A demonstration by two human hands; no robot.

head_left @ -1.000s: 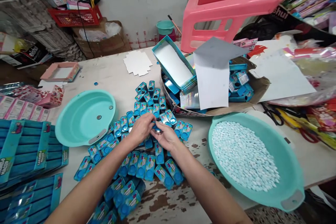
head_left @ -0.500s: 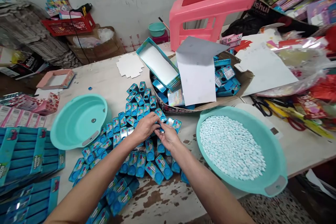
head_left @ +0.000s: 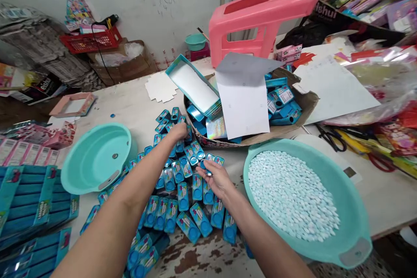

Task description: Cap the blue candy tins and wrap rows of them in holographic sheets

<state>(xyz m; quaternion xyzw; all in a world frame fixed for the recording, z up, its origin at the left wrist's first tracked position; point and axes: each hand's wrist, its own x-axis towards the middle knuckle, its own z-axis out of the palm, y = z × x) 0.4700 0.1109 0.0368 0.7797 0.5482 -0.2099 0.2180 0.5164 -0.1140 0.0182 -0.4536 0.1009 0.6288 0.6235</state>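
At centre, the right hand (head_left: 216, 177) pinches a small blue piece (head_left: 202, 164) above blue tins (head_left: 183, 196) on the worktop (head_left: 130, 100). Higher up, the left hand (head_left: 179, 132) meets more tins, its fingers hidden, grip unclear.

Small blue rectangular boxes with rounded corners and glossy printed tops (head_left: 183, 196): loose spread mid-table, many side by side and touching, set at mixed angles. Tops face up, each with a colourful label at one end and a round blue disc at the other. Far-end group, small blue boxes with dark round openings (head_left: 175, 113), sits in a tight cluster; left hand (head_left: 180, 131) is down at its near edge, grip contents hidden. Small round blue piece with a shiny silvery edge (head_left: 202, 165) is pinched in right hand's (head_left: 217, 177) fingertips, just above the boxes; probably a cap, too small to confirm.
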